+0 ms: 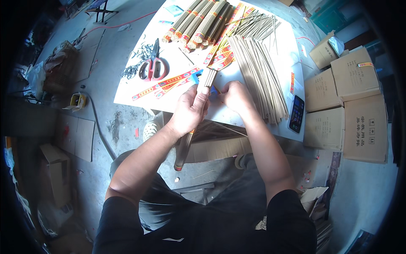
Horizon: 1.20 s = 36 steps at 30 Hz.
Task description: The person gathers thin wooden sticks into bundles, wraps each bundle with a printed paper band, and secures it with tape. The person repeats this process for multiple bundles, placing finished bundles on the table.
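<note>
My left hand (189, 106) is wrapped round a slim bundle of incense sticks (183, 152). The bundle slants over the table's near edge, its upper end on the tabletop side and its lower end hanging above my lap. Just right of it, my right hand (235, 97) has its fingers curled together; what they hold, if anything, is hidden. A small blue thing (215, 90) shows between the hands, too covered to name. Beside my right hand lies a wide heap of loose incense sticks (258, 72). Red and yellow paper strips (173, 81) lie left of the bundle.
Red-handled scissors (153, 63) lie on the white table (139, 86), near dark scraps (141, 53). Wrapped incense bundles (198, 25) are piled at the back. A phone (296, 113) rests at the right edge. Cardboard boxes (355, 76) stand stacked to the right.
</note>
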{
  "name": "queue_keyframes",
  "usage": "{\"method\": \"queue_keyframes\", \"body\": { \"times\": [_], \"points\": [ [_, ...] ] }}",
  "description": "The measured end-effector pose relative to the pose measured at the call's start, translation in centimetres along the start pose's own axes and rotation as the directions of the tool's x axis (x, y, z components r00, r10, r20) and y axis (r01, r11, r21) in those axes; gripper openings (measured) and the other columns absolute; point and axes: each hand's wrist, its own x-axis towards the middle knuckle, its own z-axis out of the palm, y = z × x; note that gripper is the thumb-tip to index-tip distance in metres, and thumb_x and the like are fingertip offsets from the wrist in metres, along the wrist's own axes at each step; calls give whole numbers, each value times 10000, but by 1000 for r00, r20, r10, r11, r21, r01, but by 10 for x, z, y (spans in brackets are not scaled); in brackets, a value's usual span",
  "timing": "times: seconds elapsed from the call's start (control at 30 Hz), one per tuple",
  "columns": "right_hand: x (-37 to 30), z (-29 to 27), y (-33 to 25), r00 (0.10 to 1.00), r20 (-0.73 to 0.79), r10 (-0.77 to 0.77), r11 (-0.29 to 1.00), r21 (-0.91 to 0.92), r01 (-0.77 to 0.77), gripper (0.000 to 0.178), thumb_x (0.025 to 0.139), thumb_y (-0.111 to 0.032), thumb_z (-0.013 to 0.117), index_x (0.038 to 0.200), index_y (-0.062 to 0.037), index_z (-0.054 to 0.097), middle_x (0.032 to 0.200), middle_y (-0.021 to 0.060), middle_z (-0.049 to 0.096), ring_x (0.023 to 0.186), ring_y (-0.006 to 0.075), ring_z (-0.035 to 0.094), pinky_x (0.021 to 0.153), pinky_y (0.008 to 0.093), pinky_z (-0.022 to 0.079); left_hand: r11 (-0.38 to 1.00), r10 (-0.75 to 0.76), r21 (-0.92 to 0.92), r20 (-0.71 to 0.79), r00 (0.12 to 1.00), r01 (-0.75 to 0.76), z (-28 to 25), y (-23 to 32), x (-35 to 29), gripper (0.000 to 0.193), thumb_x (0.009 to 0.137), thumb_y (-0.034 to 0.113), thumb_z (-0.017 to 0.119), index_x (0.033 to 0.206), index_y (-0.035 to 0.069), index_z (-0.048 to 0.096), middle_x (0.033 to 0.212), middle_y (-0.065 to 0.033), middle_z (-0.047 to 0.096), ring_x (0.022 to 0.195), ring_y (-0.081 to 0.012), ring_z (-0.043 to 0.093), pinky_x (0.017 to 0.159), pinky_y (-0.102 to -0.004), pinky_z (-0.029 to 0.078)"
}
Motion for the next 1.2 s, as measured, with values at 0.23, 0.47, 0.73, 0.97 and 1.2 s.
{"method": "queue_keyframes", "body": {
  "times": [0.23,0.47,0.73,0.97,1.2],
  "points": [
    [-7,-22,10,1000,-17,22,996,-81,-23,186,863,-148,669,931,-46,809,960,211,777,952,393,760,870,477,592,1000,-11,5,-26,1000,11,-10,6,-2,435,1144,480,483,1183,52,549,791,-7,544,594,-77,509,509,-242,414],
    [-29,-57,62,995,65,71,986,149,-80,185,875,-132,682,919,-3,807,771,222,740,734,308,765,732,419,580,1000,-7,-23,-34,999,6,-8,5,2,437,1146,478,481,1148,50,568,750,1,525,588,-81,499,521,-246,416],
    [-54,-37,44,918,-331,-220,948,-293,122,282,883,-208,821,1081,-22,747,1069,172,752,962,356,738,843,487,575,994,-14,109,8,1000,13,3,0,3,419,1151,463,473,1143,56,571,766,5,536,588,-72,498,527,-245,431],
    [-42,-10,39,955,-211,-208,918,-380,116,275,894,-242,770,1085,-53,711,1013,173,740,921,420,734,817,537,588,993,-2,115,99,995,-9,20,0,3,442,1157,407,482,1103,-18,590,761,-20,601,683,-115,562,650,-318,507],
    [-39,1,52,916,-246,-318,868,-463,178,175,910,-235,707,927,-68,756,930,176,752,856,410,750,762,537,595,986,21,160,108,994,-38,27,-15,8,437,1149,387,507,1087,-36,593,763,-75,615,706,-179,592,689,-366,521]
  ]
}}
